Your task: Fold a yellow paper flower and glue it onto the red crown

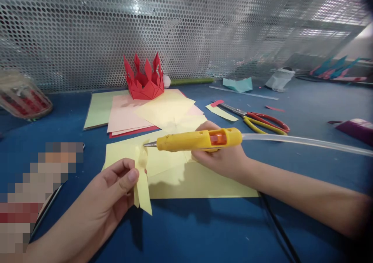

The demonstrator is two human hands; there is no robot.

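My right hand [224,160] is wrapped round a yellow hot glue gun [186,140], its metal nozzle pointing left and a long clear glue stick [291,139] running out of its back end. Between the thumb and fingers of my left hand [116,189] is a folded strip of pale yellow paper [143,189]. The nozzle tip is at the strip's upper end; whether they touch I cannot tell. Under both hands lie pale yellow paper sheets [204,185] on the blue table. My right fingers are partly hidden behind the gun.
A red paper crown [147,80] stands on stacked coloured paper [125,113] at the back. Scissors [262,121] with red and yellow handles lie right, near paper scraps [223,113]. A jar [25,95] stands left, and a perforated metal panel [186,33] rises behind. A black cable [279,226] runs front right.
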